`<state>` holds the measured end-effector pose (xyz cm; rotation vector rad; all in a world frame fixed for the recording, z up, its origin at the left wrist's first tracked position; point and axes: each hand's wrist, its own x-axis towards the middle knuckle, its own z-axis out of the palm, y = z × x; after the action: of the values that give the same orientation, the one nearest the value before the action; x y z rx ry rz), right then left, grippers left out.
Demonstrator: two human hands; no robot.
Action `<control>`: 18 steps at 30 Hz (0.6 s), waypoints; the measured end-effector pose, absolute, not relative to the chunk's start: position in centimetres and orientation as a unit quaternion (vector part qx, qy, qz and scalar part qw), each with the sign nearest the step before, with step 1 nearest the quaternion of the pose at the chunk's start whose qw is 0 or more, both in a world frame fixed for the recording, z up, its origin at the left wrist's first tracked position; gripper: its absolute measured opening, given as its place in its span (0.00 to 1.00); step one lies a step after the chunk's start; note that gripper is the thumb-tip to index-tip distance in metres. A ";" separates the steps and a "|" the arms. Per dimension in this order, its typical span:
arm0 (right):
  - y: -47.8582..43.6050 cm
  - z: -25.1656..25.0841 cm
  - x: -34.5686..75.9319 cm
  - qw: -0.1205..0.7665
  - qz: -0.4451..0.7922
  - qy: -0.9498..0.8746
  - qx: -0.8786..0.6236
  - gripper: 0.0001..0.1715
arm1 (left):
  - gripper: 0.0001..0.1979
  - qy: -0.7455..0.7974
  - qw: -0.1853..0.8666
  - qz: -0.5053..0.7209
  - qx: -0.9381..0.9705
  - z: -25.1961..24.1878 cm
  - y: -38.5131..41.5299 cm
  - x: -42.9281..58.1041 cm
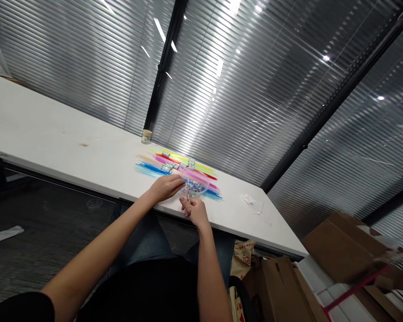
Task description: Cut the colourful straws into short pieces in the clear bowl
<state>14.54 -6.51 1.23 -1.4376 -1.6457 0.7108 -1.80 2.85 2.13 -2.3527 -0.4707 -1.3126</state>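
Note:
My right hand [196, 211] grips a pair of scissors [188, 201], the blades pointing away from me over a clear round bowl [207, 180]. Small multicoloured pieces [195, 188] lie inside the bowl. Beside the blades, my left hand [169, 186] is closed in a pinch at the bowl's left rim; what its fingertips hold is too small to make out. Behind and around the bowl, long thin coloured strips are spread in bundles: blue strips [149, 169], red strips [211, 176] and yellow strips [176, 156]. Small printed packets [167, 167] rest on them.
The white table [97, 167] runs along a blind-covered glass wall [221, 98]. A small lidded jar [146, 136] stands at its back edge. Crumpled clear plastic [257, 208] lies to the right. Cardboard boxes [282, 286] fill the floor at lower right.

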 end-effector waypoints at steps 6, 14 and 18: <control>-6.5 1.2 14.6 0.409 0.289 -0.654 -0.568 0.31 | 0.10 -0.167 0.198 -0.472 -0.843 2.1 2.9 -1.8; -6.4 1.2 14.6 0.410 0.284 -0.659 -0.563 0.31 | 0.09 -0.170 0.188 -0.472 -0.844 2.0 3.0 -1.8; -6.3 1.0 14.6 0.409 0.280 -0.657 -0.568 0.30 | 0.09 -0.167 0.187 -0.475 -0.844 2.1 2.9 -1.8</control>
<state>14.64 -6.31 1.00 -1.4325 -1.6551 0.7059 -1.82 2.94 2.09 -2.3743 -0.4693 -1.3358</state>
